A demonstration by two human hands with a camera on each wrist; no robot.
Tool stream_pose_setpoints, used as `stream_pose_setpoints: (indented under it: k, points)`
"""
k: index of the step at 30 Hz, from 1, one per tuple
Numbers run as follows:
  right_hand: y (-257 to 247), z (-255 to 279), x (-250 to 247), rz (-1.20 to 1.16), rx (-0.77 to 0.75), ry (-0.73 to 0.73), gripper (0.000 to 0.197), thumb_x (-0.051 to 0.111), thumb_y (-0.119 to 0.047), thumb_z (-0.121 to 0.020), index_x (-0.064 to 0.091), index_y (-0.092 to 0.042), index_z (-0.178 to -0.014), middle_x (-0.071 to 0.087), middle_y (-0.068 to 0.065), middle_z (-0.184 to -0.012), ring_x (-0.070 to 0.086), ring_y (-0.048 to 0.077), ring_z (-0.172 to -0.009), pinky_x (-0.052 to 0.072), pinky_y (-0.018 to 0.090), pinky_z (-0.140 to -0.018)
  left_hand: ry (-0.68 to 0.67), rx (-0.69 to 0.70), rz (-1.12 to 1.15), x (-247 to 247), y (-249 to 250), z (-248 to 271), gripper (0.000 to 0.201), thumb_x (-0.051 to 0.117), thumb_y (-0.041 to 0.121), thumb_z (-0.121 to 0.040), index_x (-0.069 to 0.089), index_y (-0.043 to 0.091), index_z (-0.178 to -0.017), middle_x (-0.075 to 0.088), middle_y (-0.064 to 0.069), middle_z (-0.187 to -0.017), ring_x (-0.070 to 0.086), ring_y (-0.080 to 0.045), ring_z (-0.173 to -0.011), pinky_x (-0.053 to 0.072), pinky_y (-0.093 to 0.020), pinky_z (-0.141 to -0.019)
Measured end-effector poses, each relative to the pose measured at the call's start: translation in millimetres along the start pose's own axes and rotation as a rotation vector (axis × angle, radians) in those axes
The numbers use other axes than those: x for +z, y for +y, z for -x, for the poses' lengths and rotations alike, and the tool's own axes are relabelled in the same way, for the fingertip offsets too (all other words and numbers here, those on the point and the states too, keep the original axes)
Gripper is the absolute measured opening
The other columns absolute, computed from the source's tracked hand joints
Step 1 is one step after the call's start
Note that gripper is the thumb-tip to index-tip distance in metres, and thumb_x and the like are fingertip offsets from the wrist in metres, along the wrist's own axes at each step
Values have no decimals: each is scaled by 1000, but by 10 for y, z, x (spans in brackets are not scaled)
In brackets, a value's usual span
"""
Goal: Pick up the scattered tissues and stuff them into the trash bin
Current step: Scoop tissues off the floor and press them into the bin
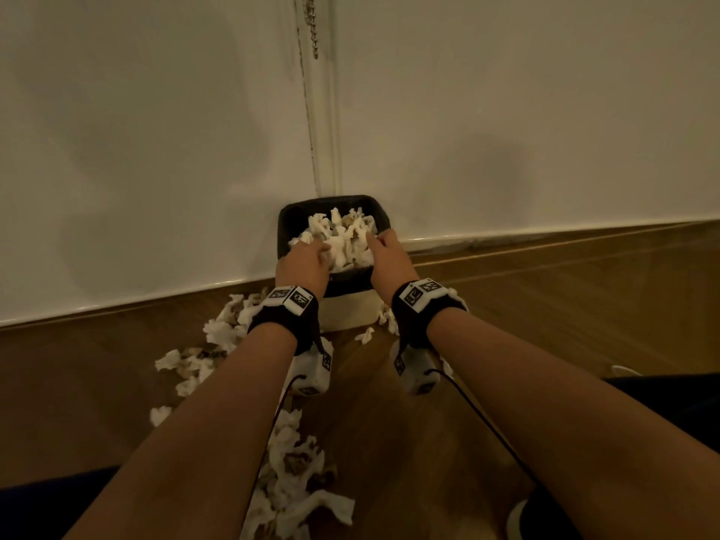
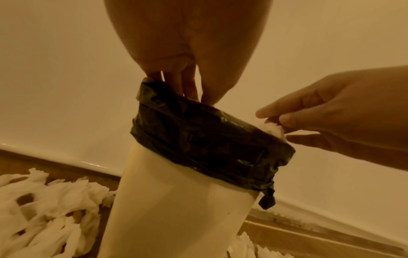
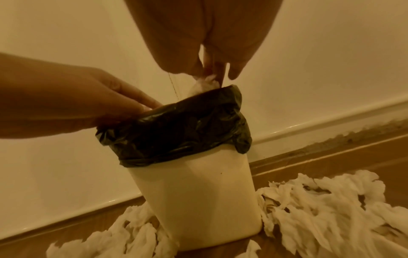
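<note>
A white trash bin [image 1: 352,313] [image 2: 176,209] [image 3: 194,200] with a black liner [image 1: 331,200] [image 2: 209,139] stands on the floor against the wall. It is heaped with crumpled white tissues [image 1: 346,235]. My left hand [image 1: 317,253] [image 2: 187,90] [image 3: 150,106] reaches over the bin's left rim, its straight fingers pressing down on the heap. At the right rim, my right hand [image 1: 374,239] [image 2: 278,127] [image 3: 216,75] pinches a tissue wad [image 2: 272,129] [image 3: 205,85] just above the liner's edge. More tissues [image 1: 224,329] [image 2: 44,200] [image 3: 320,200] lie scattered on the floor.
The bin backs onto a white wall with a baseboard [image 1: 545,231]; a bead chain [image 1: 311,25] hangs above it. Tissues [image 1: 292,477] litter the wooden floor between my arms and left of the bin. A white shoe tip [image 1: 518,516] shows at bottom right.
</note>
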State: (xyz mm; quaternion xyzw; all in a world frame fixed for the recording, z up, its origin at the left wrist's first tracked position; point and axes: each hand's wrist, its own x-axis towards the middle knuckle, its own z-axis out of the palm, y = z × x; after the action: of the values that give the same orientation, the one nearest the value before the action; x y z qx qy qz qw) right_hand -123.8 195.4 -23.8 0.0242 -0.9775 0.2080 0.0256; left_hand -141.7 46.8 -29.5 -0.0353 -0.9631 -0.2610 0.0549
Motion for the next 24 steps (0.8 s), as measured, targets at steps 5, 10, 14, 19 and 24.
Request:
stream_pose_setpoints:
  k: [5, 10, 14, 19, 24]
  points:
    - [6, 19, -25, 125, -28, -50, 67, 51, -5, -85, 25, -14, -146, 33, 8, -146, 28, 24, -139, 4, 44, -118, 74, -76, -126, -33, -14, 6, 34, 42, 22, -93, 59, 24, -121, 51, -8, -125, 48, -27, -116, 32, -42, -101]
    - [82, 96, -18, 60, 30, 107, 65, 55, -6, -82, 32, -14, -143, 37, 10, -141, 30, 26, -135, 11, 45, -119, 226, -29, 5, -91, 17, 100, 33, 47, 16, -86, 55, 23, -117, 49, -7, -120, 49, -25, -112, 35, -42, -95]
    - [216, 162, -34, 22, 164, 186, 57, 53, -11, -85, 37, -15, -139, 41, 11, -138, 34, 30, -130, 23, 40, -114, 337, 161, 107, -110, 93, 217, 21, 48, 16, -82, 57, 19, -101, 54, -4, -102, 53, -22, -94, 42, -37, -81]
    - [450, 264, -1, 19, 330, 171, 53, 51, -8, -86, 39, -16, -137, 41, 12, -138, 35, 31, -130, 30, 42, -110, 259, 386, 216, -6, 216, 390, 8, 49, 17, -85, 54, 19, -92, 53, 6, -89, 50, -11, -72, 43, -22, -60]
    - [717, 409, 34, 63, 441, 132, 45, 47, -14, -90, 42, -15, -134, 41, 12, -137, 35, 32, -128, 33, 42, -104, -61, 400, 190, 231, 330, 560, 8, 44, 26, -89, 51, 30, -91, 47, 15, -62, 44, -1, -52, 36, -21, -49]
